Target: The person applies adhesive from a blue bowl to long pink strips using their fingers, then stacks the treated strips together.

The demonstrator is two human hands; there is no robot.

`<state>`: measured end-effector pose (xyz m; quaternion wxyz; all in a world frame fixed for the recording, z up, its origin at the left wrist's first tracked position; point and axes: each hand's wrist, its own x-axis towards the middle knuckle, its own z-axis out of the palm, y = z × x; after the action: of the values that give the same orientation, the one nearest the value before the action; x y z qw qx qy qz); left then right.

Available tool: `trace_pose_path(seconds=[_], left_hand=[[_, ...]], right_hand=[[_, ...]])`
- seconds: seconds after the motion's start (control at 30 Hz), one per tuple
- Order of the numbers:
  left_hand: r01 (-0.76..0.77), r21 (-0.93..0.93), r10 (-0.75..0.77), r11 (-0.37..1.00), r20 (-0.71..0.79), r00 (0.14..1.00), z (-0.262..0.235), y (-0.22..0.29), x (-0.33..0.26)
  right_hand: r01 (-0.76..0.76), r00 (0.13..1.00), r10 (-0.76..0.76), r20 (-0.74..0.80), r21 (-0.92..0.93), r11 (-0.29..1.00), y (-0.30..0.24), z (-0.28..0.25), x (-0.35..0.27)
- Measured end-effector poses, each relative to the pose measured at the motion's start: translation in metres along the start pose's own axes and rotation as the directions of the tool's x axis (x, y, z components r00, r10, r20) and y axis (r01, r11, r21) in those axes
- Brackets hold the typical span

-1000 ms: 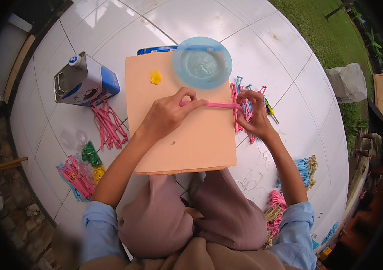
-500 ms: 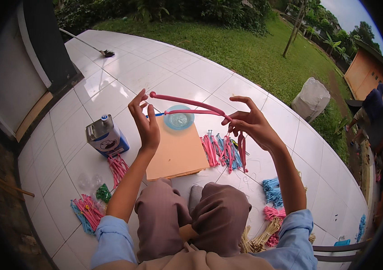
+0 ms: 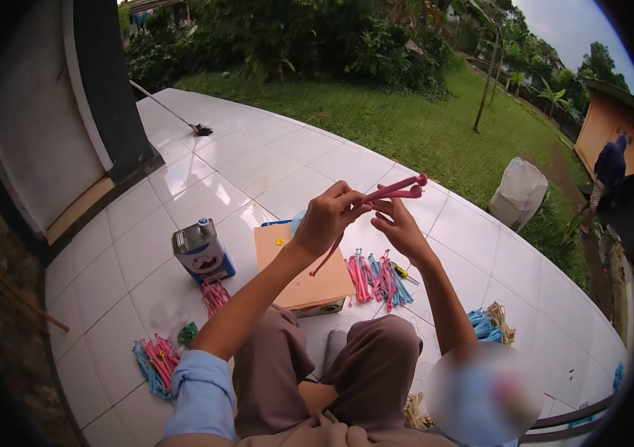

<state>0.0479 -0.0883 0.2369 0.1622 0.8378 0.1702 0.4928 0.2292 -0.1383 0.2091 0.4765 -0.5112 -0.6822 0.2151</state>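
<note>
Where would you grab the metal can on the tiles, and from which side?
Grip the metal can around its flat side walls, probably coming from above and from the seated person's side. It stands upright on the tiled floor with a small cap on top, so the top gives little hold. The cardboard board lies close on its right; the left is freer.

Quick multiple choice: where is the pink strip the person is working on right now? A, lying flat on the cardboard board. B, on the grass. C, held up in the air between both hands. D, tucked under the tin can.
C: the pink strip is pinched by the left hand and the right hand, raised above the cardboard board, with its two ends sticking up to the right.
</note>
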Motion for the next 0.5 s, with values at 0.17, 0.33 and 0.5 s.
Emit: trace_pose_path(seconds=[0.17,0.33,0.5], left_hand=[[0.426,-0.464,-0.35,0.777,0.245,0.904,0.01,0.017,-0.018],[0.501,-0.462,-0.429,0.731,0.26,0.865,0.02,0.018,-0.038],[0.53,-0.765,-0.701,0.366,0.149,0.698,0.006,-0.008,-0.036]], right_hand=[[-0.082,0.994,0.104,-0.037,0.38,0.921,-0.036,0.019,-0.035],[-0.134,0.968,0.209,-0.141,0.412,0.901,-0.039,0.027,-0.057],[-0.05,0.883,0.25,-0.397,0.451,0.891,-0.018,0.027,-0.05]])
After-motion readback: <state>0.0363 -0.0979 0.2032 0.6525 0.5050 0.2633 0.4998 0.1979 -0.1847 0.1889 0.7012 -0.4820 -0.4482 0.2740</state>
